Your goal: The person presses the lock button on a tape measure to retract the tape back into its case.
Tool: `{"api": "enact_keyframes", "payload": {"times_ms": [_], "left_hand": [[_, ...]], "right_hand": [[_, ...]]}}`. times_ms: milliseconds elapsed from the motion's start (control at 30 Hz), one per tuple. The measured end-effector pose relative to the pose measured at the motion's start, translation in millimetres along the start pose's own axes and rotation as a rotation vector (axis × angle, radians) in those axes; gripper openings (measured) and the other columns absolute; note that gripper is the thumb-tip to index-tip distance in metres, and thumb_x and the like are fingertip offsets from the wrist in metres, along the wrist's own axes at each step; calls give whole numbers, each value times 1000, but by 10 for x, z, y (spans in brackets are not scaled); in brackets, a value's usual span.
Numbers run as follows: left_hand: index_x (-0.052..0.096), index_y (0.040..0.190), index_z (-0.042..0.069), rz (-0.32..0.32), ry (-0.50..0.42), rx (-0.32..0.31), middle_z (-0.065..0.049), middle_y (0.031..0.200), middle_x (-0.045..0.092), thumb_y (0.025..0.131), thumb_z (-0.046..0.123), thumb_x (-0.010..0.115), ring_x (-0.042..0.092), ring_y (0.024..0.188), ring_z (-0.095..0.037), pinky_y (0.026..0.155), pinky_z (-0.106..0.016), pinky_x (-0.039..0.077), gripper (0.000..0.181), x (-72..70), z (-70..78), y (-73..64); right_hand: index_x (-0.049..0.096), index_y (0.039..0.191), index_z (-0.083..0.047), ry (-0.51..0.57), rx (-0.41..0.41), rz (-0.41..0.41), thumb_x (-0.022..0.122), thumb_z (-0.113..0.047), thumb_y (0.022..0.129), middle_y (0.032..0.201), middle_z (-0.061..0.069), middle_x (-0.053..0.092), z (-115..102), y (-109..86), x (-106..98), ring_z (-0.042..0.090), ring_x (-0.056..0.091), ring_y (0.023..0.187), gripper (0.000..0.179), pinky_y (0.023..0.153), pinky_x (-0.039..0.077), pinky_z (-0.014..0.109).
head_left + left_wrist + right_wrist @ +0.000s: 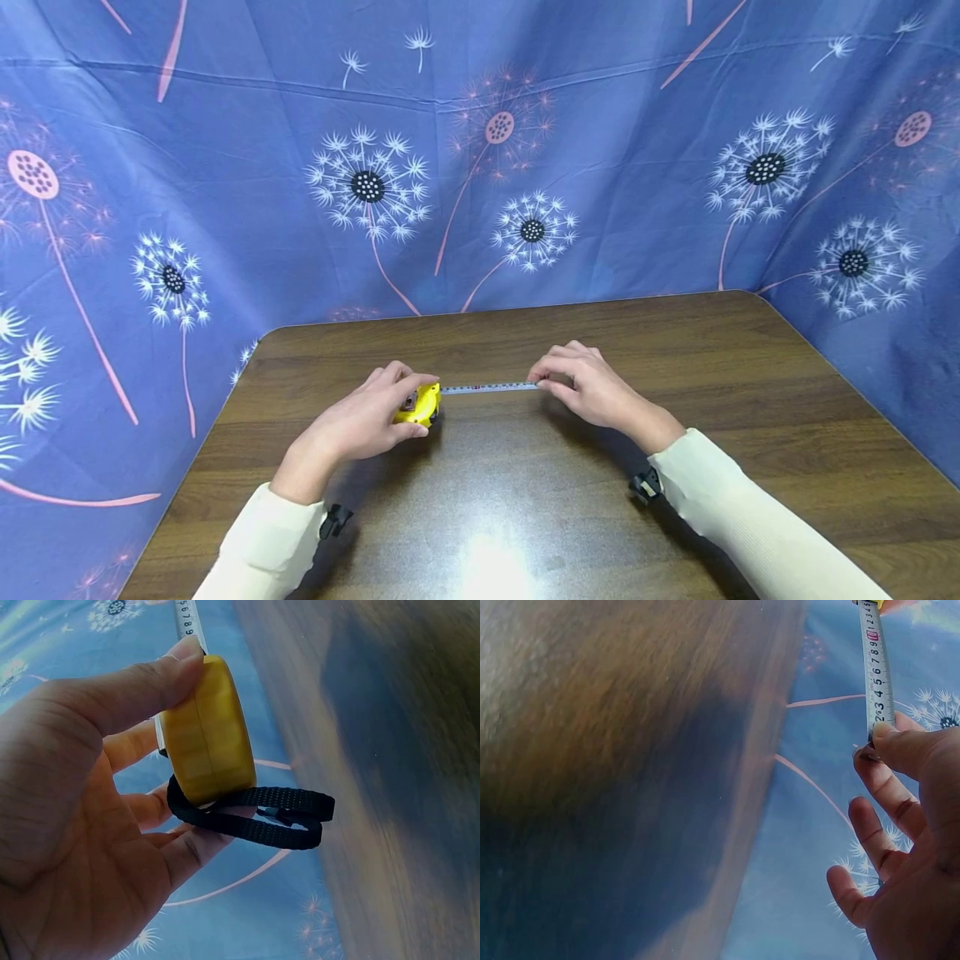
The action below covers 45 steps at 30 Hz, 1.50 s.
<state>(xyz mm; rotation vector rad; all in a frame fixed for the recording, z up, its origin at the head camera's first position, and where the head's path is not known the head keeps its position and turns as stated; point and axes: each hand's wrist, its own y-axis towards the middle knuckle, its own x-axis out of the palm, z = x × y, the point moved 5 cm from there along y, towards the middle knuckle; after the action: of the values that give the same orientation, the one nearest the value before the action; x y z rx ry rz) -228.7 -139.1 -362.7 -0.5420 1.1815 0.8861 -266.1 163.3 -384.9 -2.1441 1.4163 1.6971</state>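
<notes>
- Currently, a person's two hands work a yellow tape measure [422,406] just above a dark wooden counter [750,375], seen from a head camera looking down.
- At the left hand [367,421], the grip is clenched round the yellow case: the thumb presses its near edge and the fingers curl behind it, as the left wrist view [206,735] shows.
- A black wrist strap [255,814] loops out from under the case, lying across the left fingers.
- At the right hand [588,385], the grip pinches the free end of the blade [489,387] between thumb and forefinger; the right wrist view shows the printed numbers running away from that pinch [876,667].
- Between the two grips, the blade runs straight and level, with only a short length drawn out of the case.
- As a judgement of progress: the case is picked up and held, the blade end is caught, and the pull has begun. Most of the blade appears to be inside the case.
- Nothing lies under or beside the blade to be measured.
- Behind the counter hangs a blue cloth with dandelion prints [480,167].
</notes>
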Motion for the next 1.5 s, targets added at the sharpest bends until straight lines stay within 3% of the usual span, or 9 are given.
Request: {"api": "enact_keyframes", "payload": {"times_ms": [500,1000,1500], "left_hand": [[56,147,19,13,1,4,-2,124,53,88,28,85,50,108,-21,90,-42,49,66,-3,39,55],[55,147,19,15,-5,-14,-4,125,53,89,28,85,51,108,-22,90,-41,50,66,18,54,89],[56,146,18,37,-2,9,-4,124,53,87,27,86,52,109,-24,91,-42,51,66,39,78,138]], "right_hand": [[76,104,-25,-35,51,52,76,-11,94,103,-14,69,-43,57,49,17,56,97,17,84,39,49],[75,102,-27,-157,127,143,76,-11,94,100,-11,68,-100,71,96,18,55,90,19,84,40,51],[75,101,-27,-116,152,151,77,-13,93,98,-12,68,-148,88,175,16,54,88,17,85,40,50]]}}
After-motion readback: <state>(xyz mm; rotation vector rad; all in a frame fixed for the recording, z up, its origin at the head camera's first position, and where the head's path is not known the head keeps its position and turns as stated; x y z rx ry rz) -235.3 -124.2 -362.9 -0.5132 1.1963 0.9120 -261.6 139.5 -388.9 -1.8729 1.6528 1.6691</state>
